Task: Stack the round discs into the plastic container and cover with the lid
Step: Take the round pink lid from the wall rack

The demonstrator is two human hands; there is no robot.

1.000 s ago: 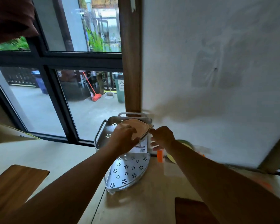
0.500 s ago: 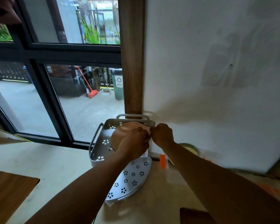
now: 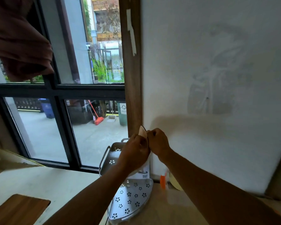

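Observation:
A pale tan round disc point(image 3: 142, 132) stands tilted nearly on edge above the top tier of a white perforated corner rack point(image 3: 111, 157). My left hand point(image 3: 135, 152) grips the disc from the left and below and hides most of it. My right hand point(image 3: 158, 144) pinches the disc's right edge with closed fingers. Both hands meet in the corner next to the wooden window post. No plastic container or lid can be made out.
The rack's lower tier point(image 3: 131, 198) rests on the pale counter point(image 3: 47, 184). An orange-capped item point(image 3: 163, 181) and a yellowish round thing point(image 3: 174, 183) stand by the white wall. A wooden board point(image 3: 18, 210) lies at lower left. A window fills the left side.
The disc lay flat over the top tier; both hands have lifted it and tipped it up onto its edge. The view has tilted upward.

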